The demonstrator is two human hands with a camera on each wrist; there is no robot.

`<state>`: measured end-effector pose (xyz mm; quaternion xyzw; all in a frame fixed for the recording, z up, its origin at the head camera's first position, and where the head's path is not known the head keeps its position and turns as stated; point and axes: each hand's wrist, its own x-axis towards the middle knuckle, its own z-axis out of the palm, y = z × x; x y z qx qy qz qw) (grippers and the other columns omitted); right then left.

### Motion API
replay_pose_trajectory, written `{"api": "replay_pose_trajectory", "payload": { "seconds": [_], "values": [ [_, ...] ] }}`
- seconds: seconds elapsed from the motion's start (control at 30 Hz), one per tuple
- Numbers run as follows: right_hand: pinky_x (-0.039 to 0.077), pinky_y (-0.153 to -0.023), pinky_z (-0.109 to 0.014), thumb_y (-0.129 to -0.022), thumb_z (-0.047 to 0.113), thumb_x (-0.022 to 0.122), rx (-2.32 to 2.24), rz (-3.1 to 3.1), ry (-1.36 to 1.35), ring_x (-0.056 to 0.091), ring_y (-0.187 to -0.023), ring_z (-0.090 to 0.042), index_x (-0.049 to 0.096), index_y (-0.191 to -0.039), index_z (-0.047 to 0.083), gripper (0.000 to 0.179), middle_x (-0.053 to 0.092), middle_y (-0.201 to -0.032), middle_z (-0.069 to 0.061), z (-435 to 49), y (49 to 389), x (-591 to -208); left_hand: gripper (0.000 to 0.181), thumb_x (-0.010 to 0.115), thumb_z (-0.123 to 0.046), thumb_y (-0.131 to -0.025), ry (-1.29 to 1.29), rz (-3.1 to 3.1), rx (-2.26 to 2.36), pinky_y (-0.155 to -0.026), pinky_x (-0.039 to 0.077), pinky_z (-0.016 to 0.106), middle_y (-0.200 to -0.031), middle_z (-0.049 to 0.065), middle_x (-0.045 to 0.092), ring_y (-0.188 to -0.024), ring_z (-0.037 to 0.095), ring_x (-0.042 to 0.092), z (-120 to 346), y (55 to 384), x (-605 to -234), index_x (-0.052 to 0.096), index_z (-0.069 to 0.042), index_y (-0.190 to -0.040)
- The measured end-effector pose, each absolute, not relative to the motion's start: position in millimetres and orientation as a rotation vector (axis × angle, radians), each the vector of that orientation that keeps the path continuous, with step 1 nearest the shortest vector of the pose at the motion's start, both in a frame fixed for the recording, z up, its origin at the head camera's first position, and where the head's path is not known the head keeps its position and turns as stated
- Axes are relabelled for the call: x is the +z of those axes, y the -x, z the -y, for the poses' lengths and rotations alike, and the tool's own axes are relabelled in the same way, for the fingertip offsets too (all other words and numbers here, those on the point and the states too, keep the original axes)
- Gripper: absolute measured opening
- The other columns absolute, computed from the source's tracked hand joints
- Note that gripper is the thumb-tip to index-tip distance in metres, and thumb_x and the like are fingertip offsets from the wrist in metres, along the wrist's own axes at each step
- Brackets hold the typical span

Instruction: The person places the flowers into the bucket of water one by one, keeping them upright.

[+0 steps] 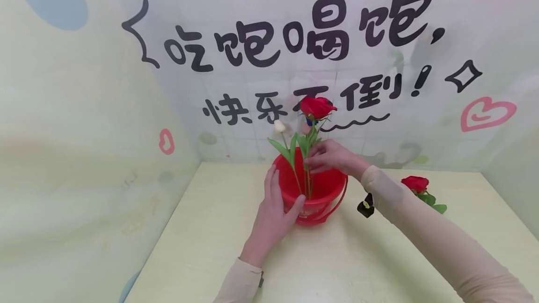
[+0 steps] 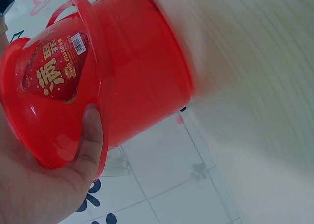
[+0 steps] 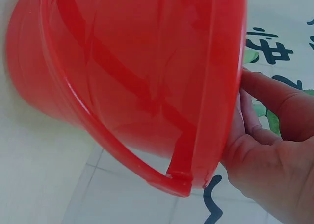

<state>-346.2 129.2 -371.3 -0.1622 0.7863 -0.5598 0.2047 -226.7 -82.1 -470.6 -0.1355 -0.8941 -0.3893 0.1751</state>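
In the head view, a red plastic bucket (image 1: 309,216) stands upright on the table, its handle hanging down. My left hand (image 1: 271,216) grips its near left side, the thumb (image 2: 92,126) lying against the outer wall in the left wrist view. Over the opening, my right hand (image 1: 334,157) pinches the stem of a red rose (image 1: 317,107). In the right wrist view, the bucket's wall (image 3: 132,62) partly hides the fingers. Beside the rose, a white tulip (image 1: 280,126) with green leaves leans left in the bucket. A dark blue bloom (image 1: 311,121) shows just below the rose.
Another red rose (image 1: 415,183) lies on the pale table (image 1: 202,247) to the right, partly behind my right sleeve. A small black object (image 1: 365,206) shows by that forearm. Printed cloth walls (image 1: 252,3) surround the back and sides.
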Motion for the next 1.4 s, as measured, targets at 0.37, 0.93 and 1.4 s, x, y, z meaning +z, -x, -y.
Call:
{"api": "replay_pose_trajectory", "payload": {
  "seconds": [0.37,0.93,1.4],
  "values": [
    [0.056,-0.097,-0.055,-0.101,0.003,0.069,-1.569,-2.2,0.395,0.075,-0.096,-0.031,0.061,-0.118,-0.012,0.024,0.068,-0.112,-0.024,-130,344,-376,0.106,0.074,-0.053,-0.095,0.394,2.551,-1.113,-0.088,0.063,0.043,-0.174,-0.002,0.014,-0.132,0.029,0.06,84,224,-472,0.008,-0.016,-0.17],
    [0.057,-0.098,-0.049,-0.104,0.006,0.067,-1.568,-2.229,0.358,0.075,-0.107,-0.037,0.064,-0.127,-0.015,0.031,0.071,-0.12,-0.027,-136,337,-371,0.106,0.073,-0.053,-0.095,0.415,2.536,-1.107,-0.089,0.063,0.044,-0.175,-0.001,0.013,-0.132,0.029,0.06,86,223,-469,0.009,-0.015,-0.17],
    [0.06,-0.098,-0.041,-0.106,0.017,0.066,-1.326,-2.371,0.433,0.073,-0.112,-0.034,0.067,-0.134,-0.008,0.037,0.073,-0.121,-0.022,-153,320,-357,0.106,0.073,-0.054,-0.095,0.416,2.54,-1.13,-0.091,0.062,0.045,-0.174,0.0,0.017,-0.142,0.028,0.051,90,222,-471,0.008,-0.017,-0.17]
  ]
}}
